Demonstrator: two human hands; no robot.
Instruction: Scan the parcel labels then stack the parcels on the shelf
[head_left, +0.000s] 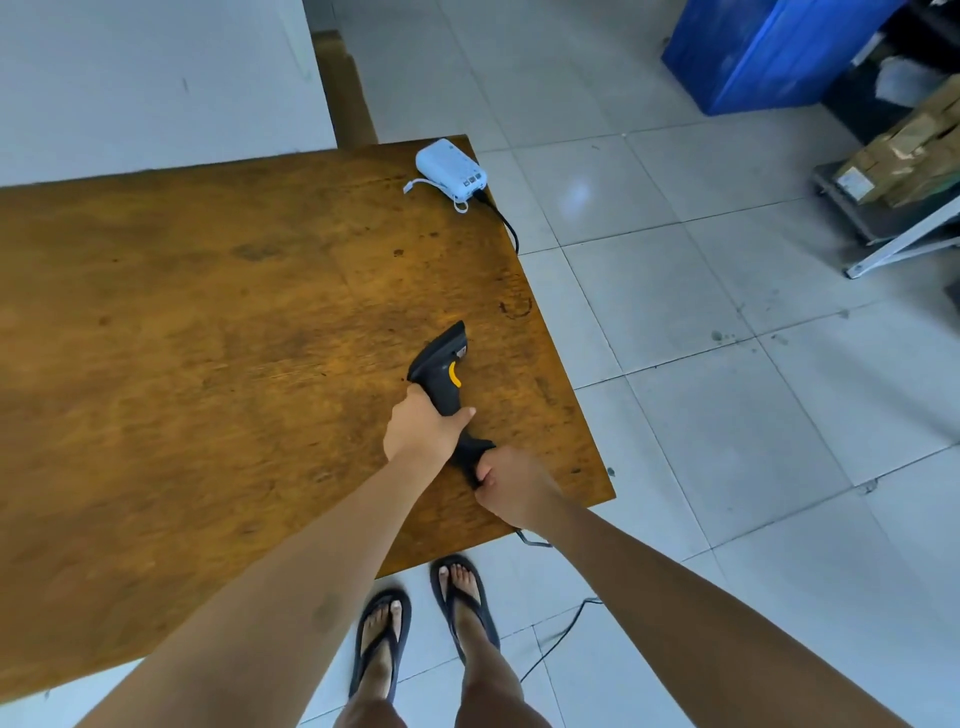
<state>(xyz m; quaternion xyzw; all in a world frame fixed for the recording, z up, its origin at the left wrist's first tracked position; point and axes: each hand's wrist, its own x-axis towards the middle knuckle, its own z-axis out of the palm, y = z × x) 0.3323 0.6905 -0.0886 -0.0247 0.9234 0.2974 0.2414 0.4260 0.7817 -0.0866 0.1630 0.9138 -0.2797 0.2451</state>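
Note:
A black barcode scanner (444, 358) with a yellow trigger lies on the brown wooden table (208, 322) near its right edge. My left hand (423, 428) grips the middle of its handle. My right hand (511, 488) is closed around the handle's base, where the cable leaves it. Brown cardboard parcels (904, 150) are stacked on a metal shelf (893, 244) at the far right, apart from both hands.
A white power bank (451, 167) with a black cable (506, 226) plugged in sits at the table's far right corner. A blue bin (769, 52) stands on the tiled floor at the top right. A black cord (561, 634) trails on the floor by my feet.

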